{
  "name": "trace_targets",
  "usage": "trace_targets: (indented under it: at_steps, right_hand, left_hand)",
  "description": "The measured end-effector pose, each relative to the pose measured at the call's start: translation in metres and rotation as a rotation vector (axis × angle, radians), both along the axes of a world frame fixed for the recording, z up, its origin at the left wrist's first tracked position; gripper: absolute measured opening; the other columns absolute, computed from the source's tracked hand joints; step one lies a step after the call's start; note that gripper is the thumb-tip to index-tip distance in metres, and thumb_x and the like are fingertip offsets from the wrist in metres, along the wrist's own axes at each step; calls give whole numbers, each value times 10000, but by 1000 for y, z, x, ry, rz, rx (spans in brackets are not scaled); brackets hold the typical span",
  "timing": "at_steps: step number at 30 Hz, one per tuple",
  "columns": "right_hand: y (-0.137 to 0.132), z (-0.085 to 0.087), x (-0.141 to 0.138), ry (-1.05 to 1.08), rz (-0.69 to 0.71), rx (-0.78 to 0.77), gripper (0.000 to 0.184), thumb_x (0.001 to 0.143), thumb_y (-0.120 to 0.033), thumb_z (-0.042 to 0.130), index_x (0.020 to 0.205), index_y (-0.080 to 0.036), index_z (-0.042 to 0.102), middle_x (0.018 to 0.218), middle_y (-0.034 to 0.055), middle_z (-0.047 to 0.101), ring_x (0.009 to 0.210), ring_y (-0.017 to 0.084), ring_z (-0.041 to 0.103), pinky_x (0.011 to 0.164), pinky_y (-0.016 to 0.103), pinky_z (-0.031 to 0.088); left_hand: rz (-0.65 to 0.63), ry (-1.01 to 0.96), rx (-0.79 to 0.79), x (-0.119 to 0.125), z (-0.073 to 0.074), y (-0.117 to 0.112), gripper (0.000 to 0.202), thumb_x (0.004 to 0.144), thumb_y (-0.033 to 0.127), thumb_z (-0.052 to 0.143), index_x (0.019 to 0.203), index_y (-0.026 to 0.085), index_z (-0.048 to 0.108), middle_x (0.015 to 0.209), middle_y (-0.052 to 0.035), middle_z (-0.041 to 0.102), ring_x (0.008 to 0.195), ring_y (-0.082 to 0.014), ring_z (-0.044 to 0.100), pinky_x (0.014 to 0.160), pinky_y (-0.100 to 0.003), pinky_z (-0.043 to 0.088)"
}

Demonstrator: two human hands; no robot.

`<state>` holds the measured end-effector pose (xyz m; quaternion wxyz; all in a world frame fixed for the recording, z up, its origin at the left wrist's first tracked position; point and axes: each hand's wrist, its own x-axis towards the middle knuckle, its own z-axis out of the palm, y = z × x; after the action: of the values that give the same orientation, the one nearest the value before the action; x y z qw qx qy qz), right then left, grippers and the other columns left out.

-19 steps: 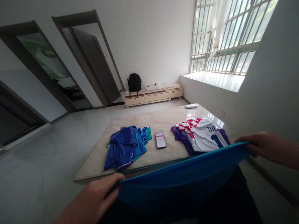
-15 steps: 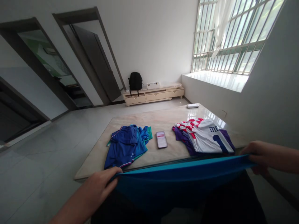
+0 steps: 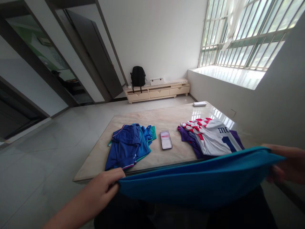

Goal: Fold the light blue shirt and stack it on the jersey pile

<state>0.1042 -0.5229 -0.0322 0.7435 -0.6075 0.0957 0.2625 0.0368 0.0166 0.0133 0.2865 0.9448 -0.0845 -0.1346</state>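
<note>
A blue garment [image 3: 195,184] is stretched between my two hands in front of the table's near edge; its exact kind does not show. My left hand [image 3: 108,179] pinches one end of it, just below a pile of blue and green shorts [image 3: 126,146]. On the other side my right hand [image 3: 286,163] grips the opposite end, its fingers partly hidden behind the fabric. Beyond that hand lies a white football shirt [image 3: 212,136] with red checks and a dark number, on top of purple clothing [image 3: 187,135].
The stone-topped table [image 3: 95,159] carries a phone-sized flat object [image 3: 166,140], blurred out, between the piles. A white power strip [image 3: 199,104] is at the far right corner. Further back stands a low cabinet [image 3: 159,93] with a black backpack [image 3: 138,76]. A barred window [image 3: 245,47] is at right.
My right hand has raised its end of the blue garment, so the fabric's front now hangs in fuller view. My left hand keeps its hold nearly in place. The view has shifted slightly.
</note>
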Motion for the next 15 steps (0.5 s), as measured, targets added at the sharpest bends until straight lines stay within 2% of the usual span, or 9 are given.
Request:
trace_targets:
  at_steps: [2,4,7,9,12,15]
  right_hand:
    - [15,1,4,80,-72,94,295,667,-470,814,591,-221,676,544,80,682,505,214,646,578,343,582]
    - [25,-4,4,162,-121,134,255,670,-446,822,648,-219,709,643,98,723,537,221,649,585,351,594]
    - [32,-16,1,278,-90,134,243,753,-434,775,733,-193,752,747,118,751,606,227,678,620,331,599]
    - [35,-23,-4,327,-122,112,215,738,-396,781,717,-185,747,732,110,745,597,210,673,591,300,586]
    - [44,-37,-21,407,-135,88,242,648,-425,801,670,-195,729,690,95,736,516,186,636,538,291,570]
    - [62,-64,-56,510,0,109,357,642,-581,773,720,-234,754,750,78,764,499,178,649,518,281,568]
  left_hand:
    - [36,57,-57,6,4,-2,201,831,279,528,727,196,679,734,-14,646,729,-188,594,686,-217,480]
    - [58,164,-132,9,8,-7,177,813,274,533,744,194,674,716,7,622,670,-164,574,613,-195,464]
    - [21,463,-245,5,11,-16,180,793,245,534,846,194,698,729,27,613,570,-120,541,520,-175,431]
    - [-11,666,-316,0,8,-22,198,799,246,557,921,191,703,708,29,619,515,-100,526,486,-166,420]
    - [22,782,-497,-9,-7,-36,187,848,321,614,966,185,666,639,24,633,469,-96,543,474,-168,442]
    - [84,691,-675,-16,-33,-58,226,883,386,648,946,169,643,667,-15,680,544,-123,634,535,-190,501]
